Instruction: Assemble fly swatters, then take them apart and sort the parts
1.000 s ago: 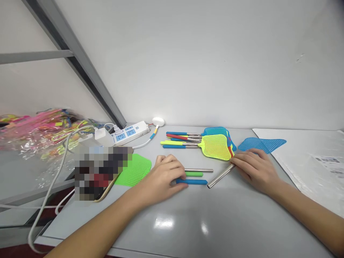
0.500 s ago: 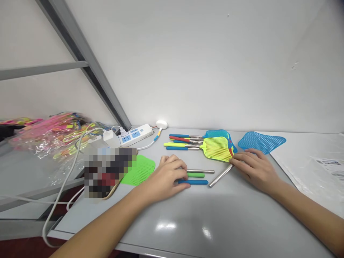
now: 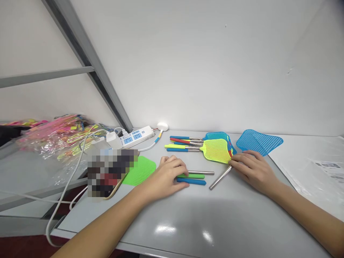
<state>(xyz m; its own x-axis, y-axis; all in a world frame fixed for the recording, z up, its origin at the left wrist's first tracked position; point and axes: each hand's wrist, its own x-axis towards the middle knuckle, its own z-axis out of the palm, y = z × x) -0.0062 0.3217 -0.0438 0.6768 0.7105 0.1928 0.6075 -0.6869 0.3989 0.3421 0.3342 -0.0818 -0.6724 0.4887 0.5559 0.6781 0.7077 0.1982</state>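
Observation:
My left hand (image 3: 168, 175) curls over the ends of a green-gripped metal handle (image 3: 195, 176) and a blue-gripped metal handle (image 3: 191, 181). A bare steel rod (image 3: 201, 172) lies just beyond them. My right hand (image 3: 252, 170) rests on the end of a steel tube (image 3: 220, 177), its fingertips close to a yellow mesh fly swatter head (image 3: 217, 150). That head tops a pile of assembled swatters (image 3: 185, 142). A loose blue mesh head (image 3: 258, 142) lies past my right fingers. A loose green mesh head (image 3: 139, 171) lies left of my left hand.
A grey table (image 3: 215, 215) carries everything. A power strip (image 3: 135, 137) with a white plug and cables stands at the back. Pink swatters in clear plastic (image 3: 59, 134) lie at left, beside a pixelated object (image 3: 111, 172). A white plastic sheet (image 3: 303, 165) covers the right.
The view has shifted and tilted slightly. The blue-gripped handle now lies at a slight angle, closer to the green-gripped one. Both hands have stayed in nearly the same places.

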